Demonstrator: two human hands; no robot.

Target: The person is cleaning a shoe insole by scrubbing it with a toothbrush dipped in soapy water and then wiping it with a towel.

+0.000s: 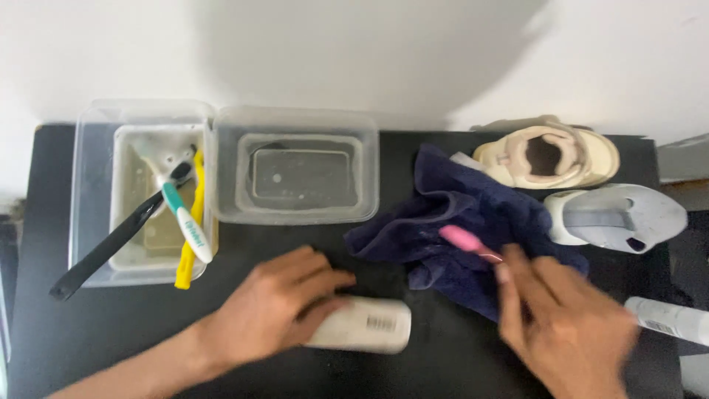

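Observation:
My left hand (277,307) lies over a white bottle (369,325) that rests on its side on the black table (88,332), fingers wrapped on its left end. My right hand (565,318), blurred, holds a small pink brush (464,240) by its handle above a crumpled dark blue cloth (465,229). A beige shoe (550,157) and a grey-white shoe (620,216) sit at the back right, beside the cloth.
Two clear plastic tubs stand at the back: the left one (92,185) holds murky water and several brushes (185,218), the right one (299,174) holds water. A white tube (668,319) lies at the right edge. A white wall is behind.

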